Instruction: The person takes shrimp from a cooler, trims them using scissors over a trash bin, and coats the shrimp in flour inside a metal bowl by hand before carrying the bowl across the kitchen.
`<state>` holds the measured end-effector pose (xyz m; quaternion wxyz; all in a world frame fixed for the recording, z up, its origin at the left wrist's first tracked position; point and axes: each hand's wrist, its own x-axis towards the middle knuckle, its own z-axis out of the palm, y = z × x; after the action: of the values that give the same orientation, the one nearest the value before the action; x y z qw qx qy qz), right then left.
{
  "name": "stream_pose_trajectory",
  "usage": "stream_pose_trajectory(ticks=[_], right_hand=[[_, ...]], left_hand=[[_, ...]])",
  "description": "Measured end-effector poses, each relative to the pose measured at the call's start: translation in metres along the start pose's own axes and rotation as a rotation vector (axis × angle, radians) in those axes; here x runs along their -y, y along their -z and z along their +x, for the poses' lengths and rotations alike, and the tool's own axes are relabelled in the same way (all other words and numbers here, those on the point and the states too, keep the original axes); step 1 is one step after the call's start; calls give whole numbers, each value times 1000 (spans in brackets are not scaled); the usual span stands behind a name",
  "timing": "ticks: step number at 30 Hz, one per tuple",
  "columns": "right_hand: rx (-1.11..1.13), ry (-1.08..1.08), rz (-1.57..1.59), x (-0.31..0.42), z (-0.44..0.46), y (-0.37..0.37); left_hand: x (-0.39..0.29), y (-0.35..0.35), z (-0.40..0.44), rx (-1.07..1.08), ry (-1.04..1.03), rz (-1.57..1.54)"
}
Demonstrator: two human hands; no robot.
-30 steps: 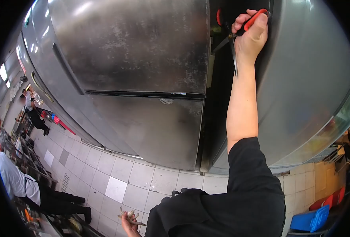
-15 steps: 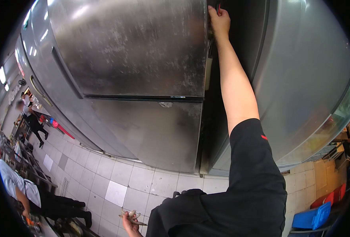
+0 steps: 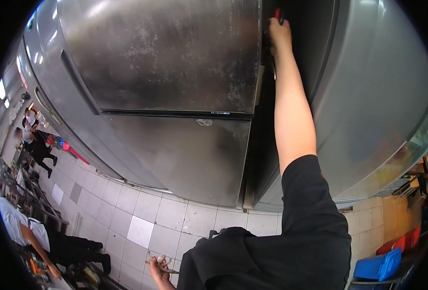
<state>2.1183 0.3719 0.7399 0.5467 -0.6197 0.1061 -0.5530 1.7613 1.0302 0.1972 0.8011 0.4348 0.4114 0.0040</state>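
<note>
My right hand (image 3: 280, 36) is raised in the dark gap between two steel fridges, closed around a red-and-black handle (image 3: 278, 15). A thin shiny strip (image 3: 274, 72), like a blade, shows beside the wrist; whether it is a knife or scissors I cannot tell. Left of that hand is the side edge of the steel fridge (image 3: 175, 58), with a pale flat piece (image 3: 259, 87) along it. Low in view, my left hand (image 3: 159, 276) is closed on a small bunch of pale, greyish, thin pieces (image 3: 162, 263), held in front of my body above the floor.
A grey rounded cabinet (image 3: 368, 96) bounds the gap on the right. More fridges (image 3: 49, 72) run off to the left over a tiled floor (image 3: 141, 232). A person in a white top (image 3: 35, 232) works at the lower left, and others stand farther back. A blue bin (image 3: 380, 266) is at lower right.
My right hand has moved right, away from the fridge's side edge, bringing the red-and-black handle out with it. My left hand stays low with the pale pieces. The view has shifted slightly.
</note>
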Motion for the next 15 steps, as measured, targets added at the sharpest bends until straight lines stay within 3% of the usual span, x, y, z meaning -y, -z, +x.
stream_pose_trajectory(ticks=[5,8,10,11,15], right_hand=[[-5,205,274,40,-16,19],[12,97,315,37,-15,18],[72,-155,407,50,-29,21],[273,-218,391,39,-12,25],[293,-333,277,42,-13,20]], left_hand=[[0,-8,3,38,25,-6],[4,-18,8,69,20,-9],[4,-25,8,81,12,-12],[3,-28,8,86,4,-2],[1,-31,13,81,7,20]])
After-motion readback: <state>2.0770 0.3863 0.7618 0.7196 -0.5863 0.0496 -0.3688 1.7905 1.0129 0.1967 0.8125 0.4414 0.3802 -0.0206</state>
